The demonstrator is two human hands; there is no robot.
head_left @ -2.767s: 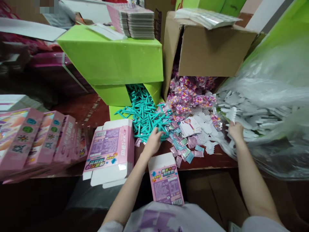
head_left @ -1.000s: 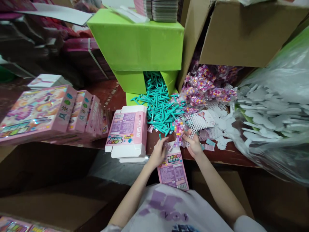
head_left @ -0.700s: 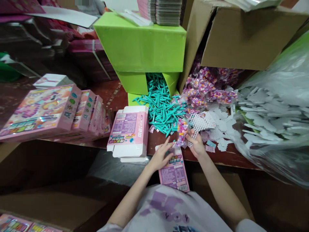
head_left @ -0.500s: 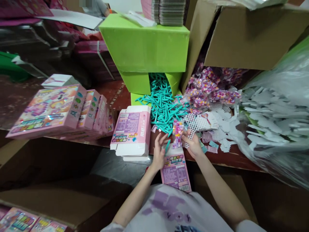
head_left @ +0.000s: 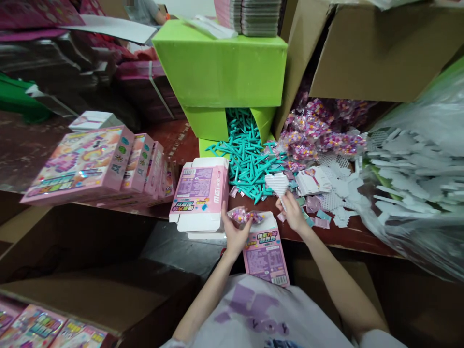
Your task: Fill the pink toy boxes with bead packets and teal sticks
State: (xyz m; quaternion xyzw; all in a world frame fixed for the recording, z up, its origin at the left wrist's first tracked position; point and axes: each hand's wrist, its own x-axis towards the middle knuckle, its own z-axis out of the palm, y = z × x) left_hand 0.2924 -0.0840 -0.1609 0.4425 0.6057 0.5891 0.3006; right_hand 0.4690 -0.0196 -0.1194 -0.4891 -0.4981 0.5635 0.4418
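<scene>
Head view: my left hand (head_left: 235, 233) pinches a light, crinkly bead packet (head_left: 244, 216) over the open pink box (head_left: 266, 250); my right hand (head_left: 293, 213) grips a stiff white mesh piece (head_left: 277, 183) by its edge.

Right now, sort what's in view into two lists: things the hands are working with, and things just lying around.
In hand:
- left hand holds a bead packet
- right hand holds a white mesh sheet
- open pink box at the table edge

Lying about:
- teal sticks
- flat box stack
- finished pink boxes
- green carton
</scene>
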